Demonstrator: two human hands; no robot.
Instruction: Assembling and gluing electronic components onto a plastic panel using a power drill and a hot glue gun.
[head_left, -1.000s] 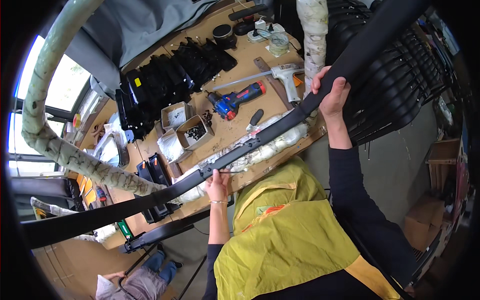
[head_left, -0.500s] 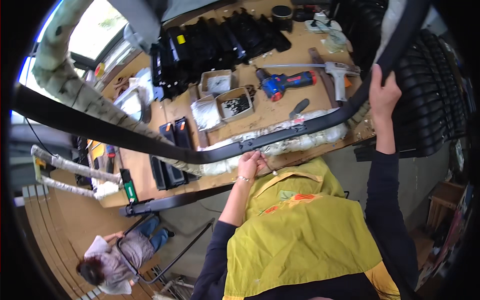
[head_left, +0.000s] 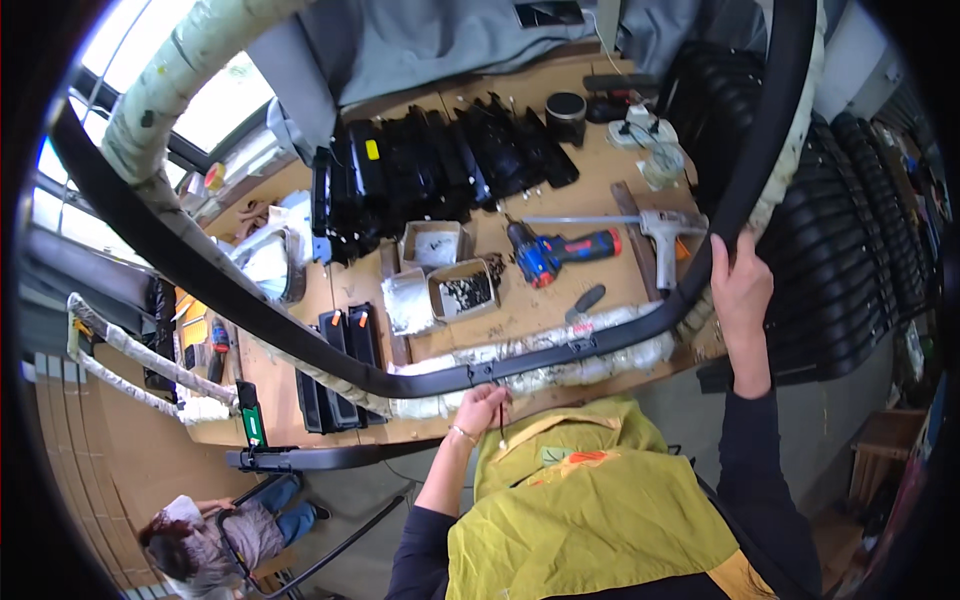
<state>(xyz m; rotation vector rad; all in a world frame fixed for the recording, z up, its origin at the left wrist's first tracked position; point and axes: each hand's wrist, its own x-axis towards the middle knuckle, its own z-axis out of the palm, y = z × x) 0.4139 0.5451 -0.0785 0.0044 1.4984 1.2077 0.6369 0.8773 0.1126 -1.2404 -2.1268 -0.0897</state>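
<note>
Spanning the bench's (head_left: 540, 312) near edge, the black strip (head_left: 530, 362) curves upward at both ends and lies over the white padded support (head_left: 628, 357). The left hand (head_left: 481, 408), just below the strip, has its thumb and fingers pinched on a short dark cable (head_left: 502, 422) with a white tip. The right hand (head_left: 742, 300) touches the strip's right bend; whether its fingers close around it cannot be told. Beyond the strip lie a drill (head_left: 543, 256), a glue gun (head_left: 661, 236) and two boxes (head_left: 465, 313).

A long black frame (head_left: 530, 361) is bent into a broad U along the table edge (head_left: 707, 346), a thin white-tipped wire (head_left: 502, 424) hung below it.
</note>
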